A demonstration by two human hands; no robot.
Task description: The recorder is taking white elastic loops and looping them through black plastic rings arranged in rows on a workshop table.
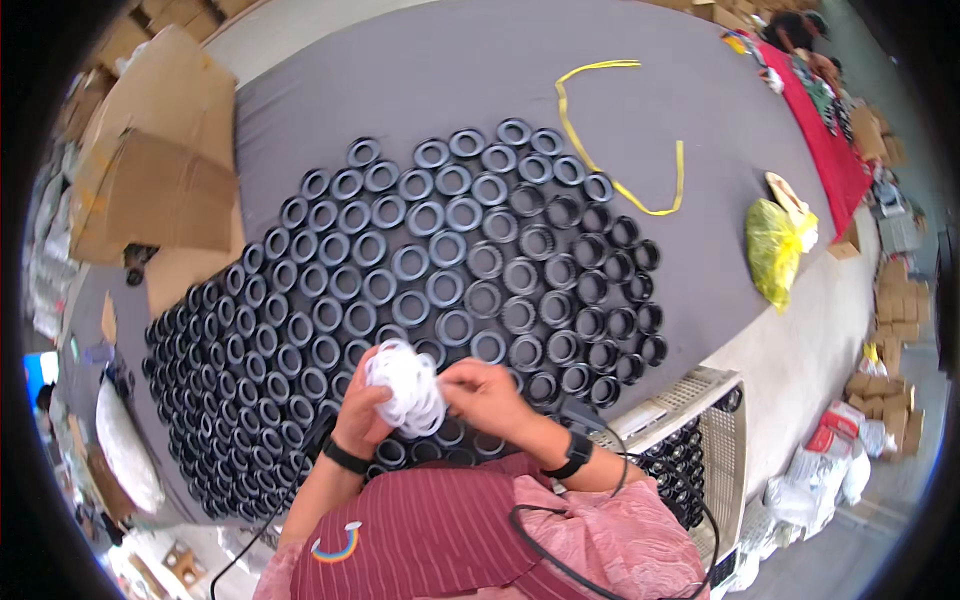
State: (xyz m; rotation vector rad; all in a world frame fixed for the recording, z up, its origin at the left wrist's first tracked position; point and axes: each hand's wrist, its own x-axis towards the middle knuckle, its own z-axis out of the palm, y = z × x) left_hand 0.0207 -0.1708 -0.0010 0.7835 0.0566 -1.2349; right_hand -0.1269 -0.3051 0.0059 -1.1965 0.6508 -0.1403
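Your left hand (360, 415) curls its fingers round a loose bunch of thin, white, translucent rings (405, 385); your right hand (495, 400) pinches, thumb against fingertips, at the bunch's right edge. The bunch is in front of your chest, over many thick black rings (410, 276) spread across a grey cloth-covered table (450, 70). A thin yellow strap (680, 170) lies beyond them.

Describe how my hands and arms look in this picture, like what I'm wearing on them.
Your left hand and right hand are ungloved. A narrow black band circles the left wrist; a black wristband with a boxy, watch-like module is on the right. The right sleeve is pink and crinkled. Black cables run near both forearms.
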